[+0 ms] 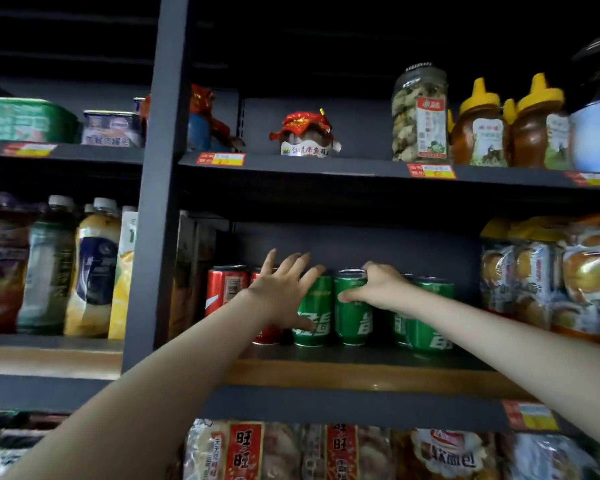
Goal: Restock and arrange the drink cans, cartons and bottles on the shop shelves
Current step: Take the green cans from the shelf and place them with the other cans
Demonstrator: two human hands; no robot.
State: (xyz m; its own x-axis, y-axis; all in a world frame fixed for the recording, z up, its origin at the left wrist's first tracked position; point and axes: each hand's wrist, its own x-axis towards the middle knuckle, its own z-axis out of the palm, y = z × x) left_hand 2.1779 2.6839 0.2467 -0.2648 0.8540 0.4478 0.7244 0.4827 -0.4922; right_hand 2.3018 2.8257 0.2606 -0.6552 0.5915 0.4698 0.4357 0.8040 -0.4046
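Head camera faces the shelves (361,375) (close up).

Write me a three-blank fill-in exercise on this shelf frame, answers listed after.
The right hand grips a can coloured ____.
The red cans stand to that can's ____.
The amber bottles on the shelf above have ____ caps.
Missing words: green, left, yellow.

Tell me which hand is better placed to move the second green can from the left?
Right: the right hand curls round that green can; the left hand is spread open beside it.
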